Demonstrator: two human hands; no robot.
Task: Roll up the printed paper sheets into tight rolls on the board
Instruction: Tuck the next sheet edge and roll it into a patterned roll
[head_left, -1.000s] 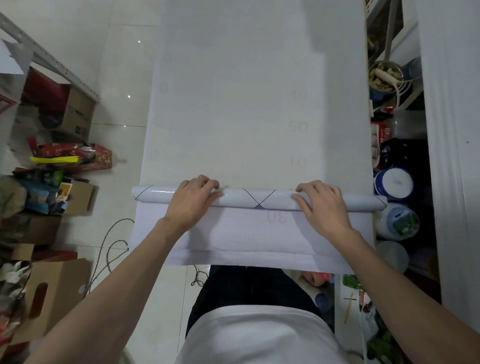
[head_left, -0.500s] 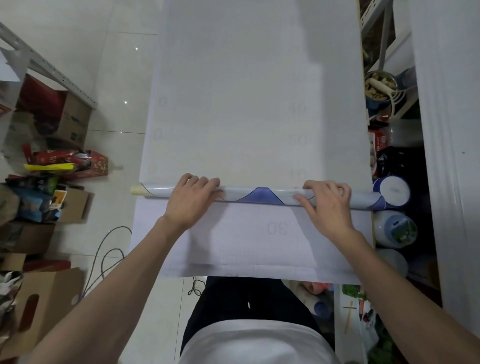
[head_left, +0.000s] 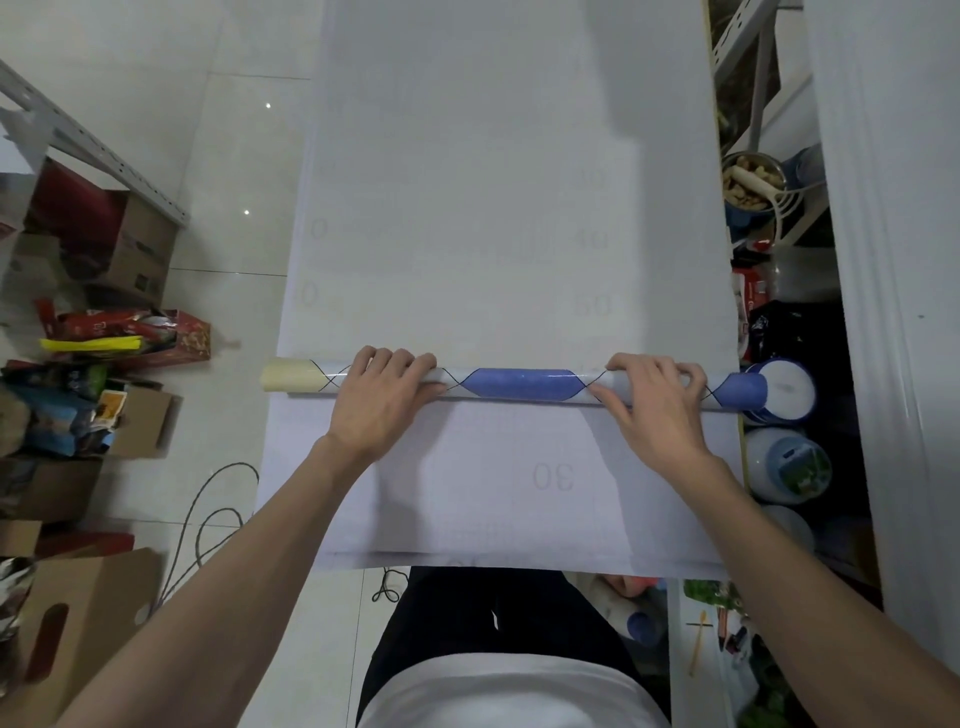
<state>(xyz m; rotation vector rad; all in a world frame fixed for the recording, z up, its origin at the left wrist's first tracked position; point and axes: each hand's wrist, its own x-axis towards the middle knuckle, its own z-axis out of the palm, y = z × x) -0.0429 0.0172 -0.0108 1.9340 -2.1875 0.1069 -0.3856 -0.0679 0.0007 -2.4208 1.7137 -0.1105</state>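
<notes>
Roll (head_left: 519, 383), blue-patterned, lying crosswise on sheet (head_left: 493, 208) toward its near edge; left hand (head_left: 382, 402) and right hand (head_left: 654, 402) each grip it, fingers (head_left: 395, 361) curled over top.

My left hand (head_left: 382, 410) and right hand (head_left: 657, 415) both curl their fingers (head_left: 395, 359) over the glossy white paper roll with blue diamond shapes (head_left: 519, 383), which lies crosswise on the pale sheet printed with faint numbers (head_left: 467, 208).

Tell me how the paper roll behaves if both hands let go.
Probably springs open: the paper roll has the left hand and right hand gripping it. Round, so it may roll along the sheet. Glossy, perhaps slippery.
</notes>
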